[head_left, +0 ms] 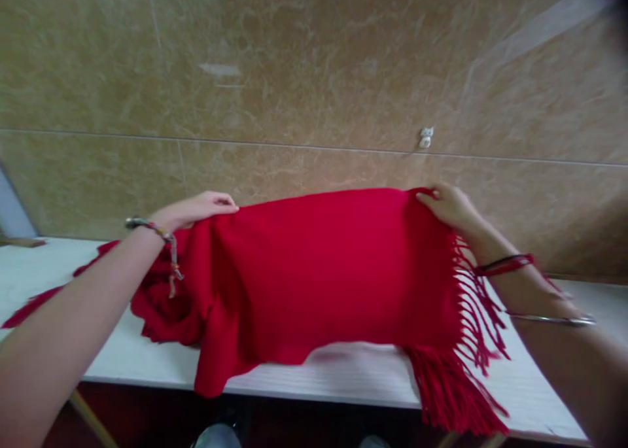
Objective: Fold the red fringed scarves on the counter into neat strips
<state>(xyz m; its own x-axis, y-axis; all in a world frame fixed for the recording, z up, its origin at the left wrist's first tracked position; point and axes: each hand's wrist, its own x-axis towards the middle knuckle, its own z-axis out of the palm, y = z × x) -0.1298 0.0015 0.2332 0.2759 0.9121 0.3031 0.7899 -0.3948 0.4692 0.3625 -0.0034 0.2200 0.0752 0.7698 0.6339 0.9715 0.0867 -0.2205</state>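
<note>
Scarf (338, 271), red and fringed, hangs between and below your left grip (209, 206) and right grip (454, 206), both pinched on its upper edge above the worktop (363, 376), so even outward tension should help you smooth the folds (223, 297) beneath the left.

Between the left hand (210, 205) and the right hand (450, 207), the scarf (333, 271) is plain, vivid red, darker in its folds; its fringe (451, 392), below the right hand, is deep red too. Under the hands the tabletop (363, 377) is white with faint grey streaks. Beyond them the wall (304, 75) is tan-brown, mottled with paler veins. The cord bracelet (157, 230) behind the left hand is multicoloured; behind the right sit a red-and-black band (505, 263) and a silver bangle (549, 318).
</note>
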